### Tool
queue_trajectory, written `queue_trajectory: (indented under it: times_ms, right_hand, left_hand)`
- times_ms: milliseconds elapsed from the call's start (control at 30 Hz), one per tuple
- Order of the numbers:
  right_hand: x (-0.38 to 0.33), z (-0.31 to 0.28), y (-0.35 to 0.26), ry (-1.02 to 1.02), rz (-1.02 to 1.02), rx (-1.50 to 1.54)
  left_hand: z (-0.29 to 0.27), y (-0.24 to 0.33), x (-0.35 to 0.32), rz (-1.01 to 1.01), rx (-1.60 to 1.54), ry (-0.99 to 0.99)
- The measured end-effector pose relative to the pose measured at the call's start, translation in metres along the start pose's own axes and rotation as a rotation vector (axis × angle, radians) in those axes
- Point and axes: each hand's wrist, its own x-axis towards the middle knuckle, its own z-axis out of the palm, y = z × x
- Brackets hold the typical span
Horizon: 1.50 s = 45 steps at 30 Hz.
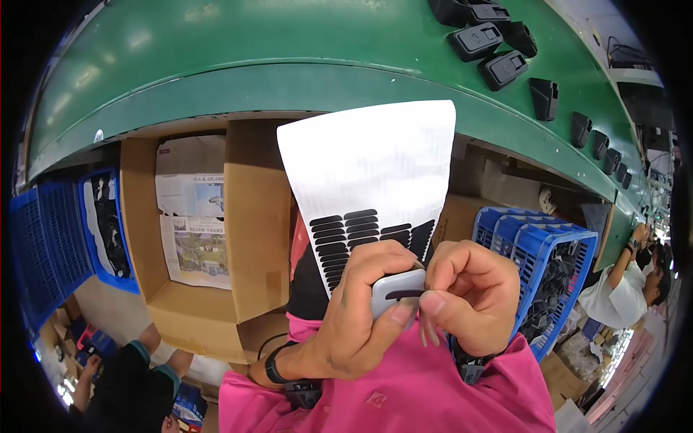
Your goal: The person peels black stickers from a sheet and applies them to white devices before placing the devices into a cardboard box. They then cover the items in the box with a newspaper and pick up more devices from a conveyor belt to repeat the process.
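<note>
My left hand (354, 325) is closed around a small light-grey piece with rounded corners (380, 299), its thumb along the lower edge. A thin black curved strip (403, 294) lies across the face of that piece. My right hand (476, 296) pinches the strip's right end between thumb and forefinger, close against the left fingers. Behind both hands, a white sheet (368, 159) leans up from my lap toward the bench edge. Rows of black oblong stickers (330, 245) cover its lower part, partly hidden by my hands.
A green bench (274, 36) runs across the far side, with several black plastic housings (475, 41) at its right. An open cardboard box (256, 238) stands left. Blue crates (498, 249) with black parts stand on both sides. Other people (621, 296) are at right and lower left.
</note>
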Motion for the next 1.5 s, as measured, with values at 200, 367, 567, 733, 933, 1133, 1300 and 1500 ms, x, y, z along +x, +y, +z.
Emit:
queue_trajectory:
  times_ms: [200, 367, 567, 733, 933, 1133, 1300, 1500]
  right_hand:
    - [0.002, 0.005, -0.004, 0.089, 0.079, -0.025]
    - [0.003, -0.004, 0.003, -0.007, 0.009, -0.024]
    - [0.006, -0.005, 0.005, -0.025, 0.006, -0.04]
    - [0.007, -0.004, 0.006, -0.027, -0.015, -0.051]
    - [0.005, 0.002, 0.004, 0.091, 0.044, -0.121]
    - [0.003, 0.0, 0.007, 0.047, -0.017, -0.205]
    - [0.003, 0.001, 0.012, 0.063, -0.1, -0.261]
    - [0.005, 0.002, 0.011, 0.088, -0.074, -0.299]
  left_hand:
    - [0.002, 0.001, 0.001, -0.02, 0.036, 0.002]
    - [0.002, 0.002, 0.004, 0.032, 0.082, 0.019]
    - [-0.001, 0.002, 0.004, 0.027, 0.116, 0.009]
    - [-0.002, 0.004, 0.005, 0.031, 0.149, 0.007]
    - [-0.002, 0.003, 0.004, 0.024, 0.196, 0.002]
    - [0.003, 0.002, 0.0, 0.022, 0.208, 0.039]
    - [0.005, 0.001, 0.0, -0.007, 0.194, 0.041]
    - [0.006, 0.001, -0.001, 0.001, 0.191, 0.059]
